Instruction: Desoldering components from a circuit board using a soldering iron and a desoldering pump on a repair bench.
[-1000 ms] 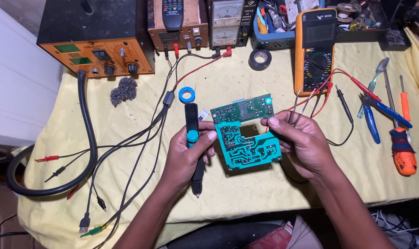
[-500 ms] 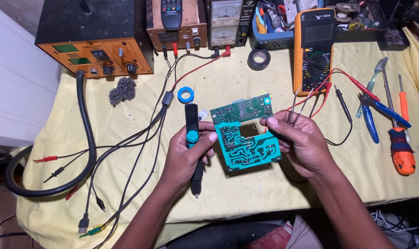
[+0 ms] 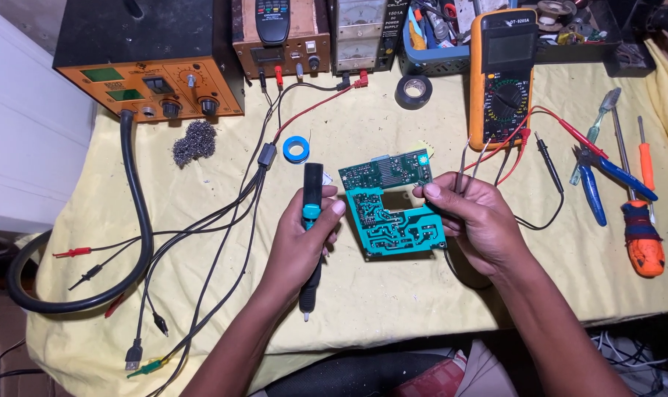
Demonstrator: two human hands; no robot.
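Observation:
My left hand [image 3: 299,242] grips a black pen-shaped tool with a teal collar [image 3: 311,213], its tip pointing toward me. My right hand [image 3: 475,220] holds the right edge of a teal circuit board [image 3: 393,220], solder side up, and also pinches thin metal tweezers [image 3: 460,165] that stick up past the fingers. A second green board [image 3: 387,170] lies just behind the teal one. Both hands hover over the yellow cloth [image 3: 393,309] near the table's middle.
An orange-fronted station [image 3: 150,66] with a thick black hose [image 3: 135,220] stands back left. A blue solder roll [image 3: 296,149], steel wool [image 3: 194,141], black tape [image 3: 413,91], an orange multimeter [image 3: 502,77] with probes, blue pliers [image 3: 591,191] and orange screwdrivers [image 3: 643,235] surround the work area.

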